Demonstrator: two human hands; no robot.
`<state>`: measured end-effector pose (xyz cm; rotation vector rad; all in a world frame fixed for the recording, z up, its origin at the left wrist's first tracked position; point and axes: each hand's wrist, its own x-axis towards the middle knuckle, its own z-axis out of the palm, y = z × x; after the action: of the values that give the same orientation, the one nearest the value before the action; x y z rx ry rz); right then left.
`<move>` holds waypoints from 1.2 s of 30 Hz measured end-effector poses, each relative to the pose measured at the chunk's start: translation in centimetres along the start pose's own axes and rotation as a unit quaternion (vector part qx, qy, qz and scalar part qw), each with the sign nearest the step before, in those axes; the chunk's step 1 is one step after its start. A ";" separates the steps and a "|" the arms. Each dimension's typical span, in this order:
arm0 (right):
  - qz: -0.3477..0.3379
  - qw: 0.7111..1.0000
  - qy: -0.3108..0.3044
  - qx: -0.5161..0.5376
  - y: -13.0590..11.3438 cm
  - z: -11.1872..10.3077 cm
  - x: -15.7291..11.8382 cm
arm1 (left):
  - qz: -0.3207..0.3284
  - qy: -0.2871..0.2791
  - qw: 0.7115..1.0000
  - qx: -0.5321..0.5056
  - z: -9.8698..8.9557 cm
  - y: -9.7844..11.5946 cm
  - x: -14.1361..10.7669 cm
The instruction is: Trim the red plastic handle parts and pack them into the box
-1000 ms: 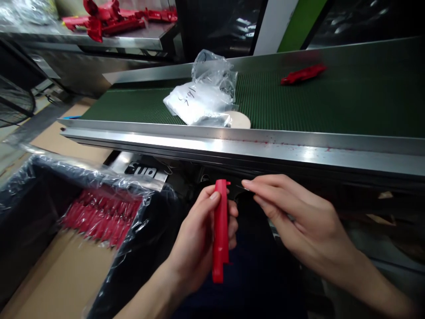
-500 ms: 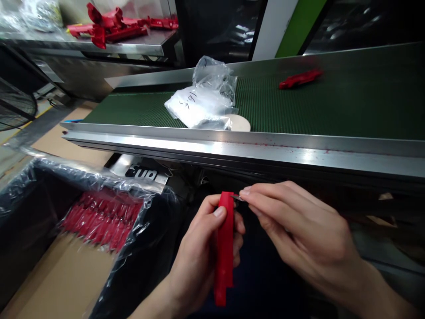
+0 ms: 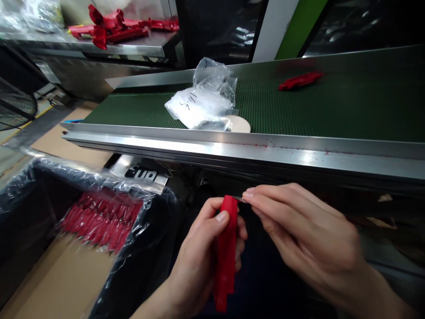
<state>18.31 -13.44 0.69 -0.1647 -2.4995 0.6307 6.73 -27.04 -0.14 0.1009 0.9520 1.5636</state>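
My left hand (image 3: 202, 248) is wrapped round a long red plastic part (image 3: 227, 248), thumb on its near face and fingers behind it. The part stands roughly upright, its top end just above my thumb. My right hand (image 3: 305, 230) pinches a small thin metal blade (image 3: 239, 199) between thumb and fingertips. The blade's tip reaches the upper right edge of the red part; whether it touches cannot be made out. Most of the blade's other end is hidden in my fingers.
Ahead runs a green conveyor belt (image 3: 265, 102) with a metal rim, carrying a white plastic bag (image 3: 189, 106), a round beige disc (image 3: 239, 124) and another red part (image 3: 300, 81). At left stands a lined box (image 3: 83, 175) with wrapped red parts (image 3: 102, 221). More red pieces (image 3: 114, 29) lie on a metal table.
Both hands have shifted slightly down and to the right with the red part and the blade. The blade stays by the part's top right edge.
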 end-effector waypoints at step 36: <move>-0.040 0.998 -0.042 0.017 -3.0 0.2 -2.8 | 0.041 0.024 0.998 -0.036 -0.4 1.8 1.8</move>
<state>20.56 -16.86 0.61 -0.0244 -2.5605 0.6591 4.65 -25.55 -0.13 0.0536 0.9378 1.6801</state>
